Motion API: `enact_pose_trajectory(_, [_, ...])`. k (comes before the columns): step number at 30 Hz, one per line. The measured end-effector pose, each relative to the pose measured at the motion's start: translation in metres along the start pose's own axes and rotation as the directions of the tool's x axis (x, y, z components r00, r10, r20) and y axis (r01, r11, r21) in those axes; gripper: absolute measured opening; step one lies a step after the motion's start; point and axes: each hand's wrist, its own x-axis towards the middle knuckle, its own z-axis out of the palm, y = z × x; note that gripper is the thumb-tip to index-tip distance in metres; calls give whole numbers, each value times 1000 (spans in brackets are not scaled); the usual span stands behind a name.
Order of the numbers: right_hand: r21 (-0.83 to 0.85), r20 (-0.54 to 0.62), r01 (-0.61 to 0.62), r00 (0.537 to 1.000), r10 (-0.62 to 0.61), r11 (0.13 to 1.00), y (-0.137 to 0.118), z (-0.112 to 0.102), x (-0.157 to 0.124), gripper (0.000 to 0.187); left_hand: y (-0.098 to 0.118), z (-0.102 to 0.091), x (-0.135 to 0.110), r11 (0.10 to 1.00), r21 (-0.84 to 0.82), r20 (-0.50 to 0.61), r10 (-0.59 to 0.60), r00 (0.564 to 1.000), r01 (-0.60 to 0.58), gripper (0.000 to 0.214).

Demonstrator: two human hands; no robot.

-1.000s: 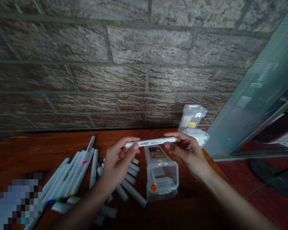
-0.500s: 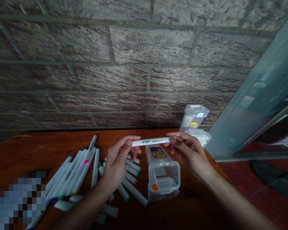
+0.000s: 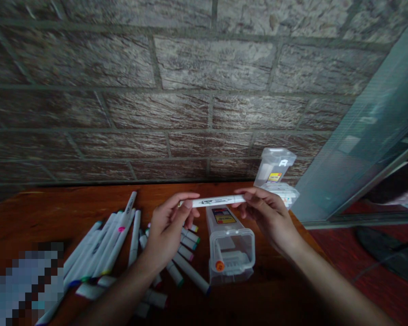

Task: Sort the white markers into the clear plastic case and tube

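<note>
A white marker pen [image 3: 216,200] with dark print on its barrel is held level between both hands, above the table. My left hand [image 3: 168,228] pinches its left end, and my right hand [image 3: 267,215] grips the right end, covering the tip there. Just below the pen, a clear plastic box [image 3: 233,246] lies on its side with its open mouth toward me. Inside that box rests an orange-ended marker [image 3: 219,265]. Several white markers with coloured ends [image 3: 190,269] lie loose beneath and beside my left hand.
More markers [image 3: 104,249] lie in a row on the left of the wooden table [image 3: 47,199]. At the back right, a second clear box [image 3: 275,167] stands upright by a clear plastic piece [image 3: 285,194]. A brick wall [image 3: 190,108] rises behind the table.
The pen has shifted very slightly and turned a little between my fingers, and its print shows more clearly. Both hands keep nearly the same place; the boxes and loose markers have not moved.
</note>
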Motion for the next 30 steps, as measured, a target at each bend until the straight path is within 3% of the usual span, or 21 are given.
enact_pose_trajectory(16, [-47,-8,39,999,-39,998,1,1,-1,17,-1,-1,-1,992,130,-9,6,1000,-5,14])
enact_pose_trajectory(25, [-17,5,34,999,-34,999,1,0,-2,19,2,1,-1,998,56,-12,-29,1000,30,19])
enact_pose_trajectory(30, [-92,-2,46,999,-46,995,2,2,-1,18,3,1,0,999,42,1,-11,1000,11,19])
